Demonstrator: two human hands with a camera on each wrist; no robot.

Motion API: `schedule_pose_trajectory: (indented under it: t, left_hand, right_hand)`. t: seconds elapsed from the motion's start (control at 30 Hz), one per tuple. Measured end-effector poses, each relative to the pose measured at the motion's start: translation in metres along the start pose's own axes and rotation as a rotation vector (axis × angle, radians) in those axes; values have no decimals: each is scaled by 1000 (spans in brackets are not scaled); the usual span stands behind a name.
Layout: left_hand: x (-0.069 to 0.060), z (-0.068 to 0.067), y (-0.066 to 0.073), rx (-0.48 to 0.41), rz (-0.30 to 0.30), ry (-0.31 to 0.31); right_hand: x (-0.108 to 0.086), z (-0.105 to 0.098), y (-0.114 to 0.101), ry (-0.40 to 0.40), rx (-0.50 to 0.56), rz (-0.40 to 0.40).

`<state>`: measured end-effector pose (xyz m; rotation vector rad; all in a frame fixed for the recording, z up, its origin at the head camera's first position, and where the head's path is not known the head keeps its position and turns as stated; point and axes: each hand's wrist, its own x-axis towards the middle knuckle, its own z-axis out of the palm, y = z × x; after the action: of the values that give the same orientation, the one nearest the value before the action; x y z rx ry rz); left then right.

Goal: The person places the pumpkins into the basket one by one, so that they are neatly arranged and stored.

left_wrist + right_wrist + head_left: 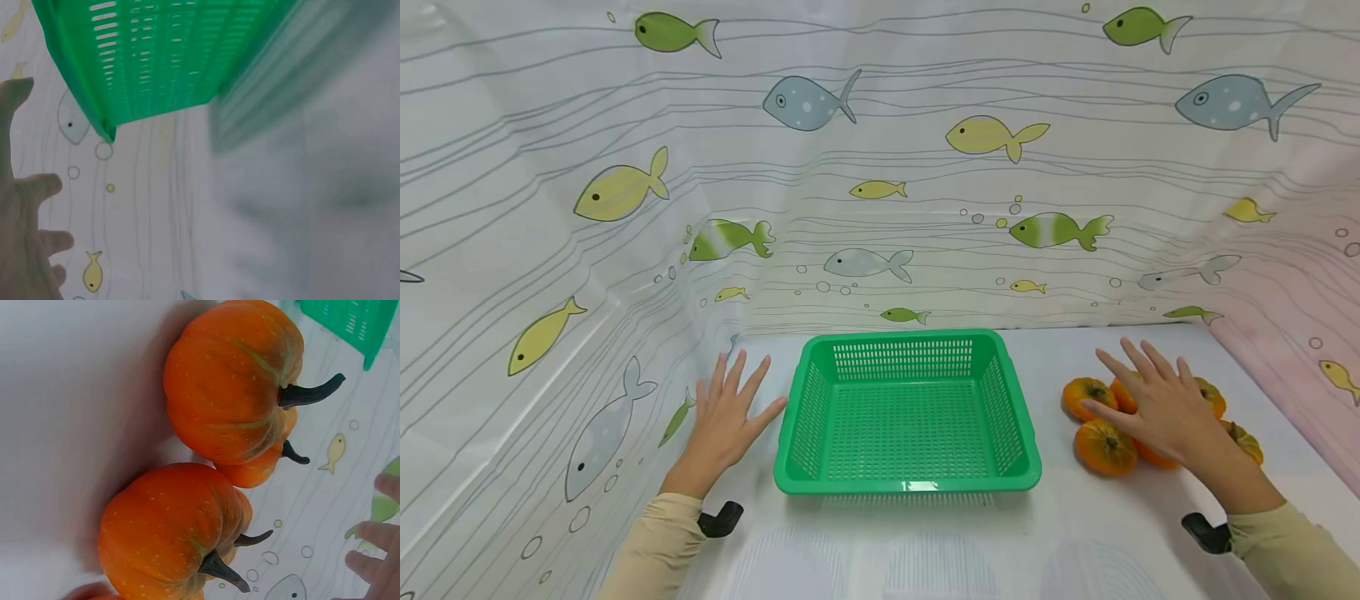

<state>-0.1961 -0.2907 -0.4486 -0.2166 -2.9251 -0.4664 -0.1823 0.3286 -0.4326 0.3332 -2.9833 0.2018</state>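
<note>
A green plastic basket with slotted walls stands empty between the two hands. Just left of it is my left hand, fingers spread and holding nothing; the left wrist view shows its fingers beside the basket. My right hand is over a cluster of small orange pumpkins, fingers spread, partly hiding some of them. In the right wrist view, pumpkins with dark stems sit close together, and the fingers are apart from them. Contact with the pumpkins cannot be told from the head view.
A white sheet with printed fish rises behind and at both sides of the white table surface. Dark wrist devices are worn at both cuffs.
</note>
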Motion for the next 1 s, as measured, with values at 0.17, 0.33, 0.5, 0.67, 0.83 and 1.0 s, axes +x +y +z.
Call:
schedule_pose_trajectory:
  t: [0.17,0.33,0.5,0.67,0.83,1.0]
  left_hand:
    - [5,1,5,-183,-29,-32]
    - [11,9,13,-425,-93,-46]
    - [18,21,22,-625,-177,-41]
    - [23,30,27,-798,-245,-58]
    - [23,36,29,-943,-310,-47]
    - [22,38,30,-1018,-328,-26]
  right_hand:
    - [8,-1,2,-51,45,12]
    - [19,2,8,-126,108,26]
    - [26,8,14,-198,162,52]
    - [33,13,19,-213,170,66]
    - [37,19,23,-226,160,69]
    - [39,28,25,-214,147,70]
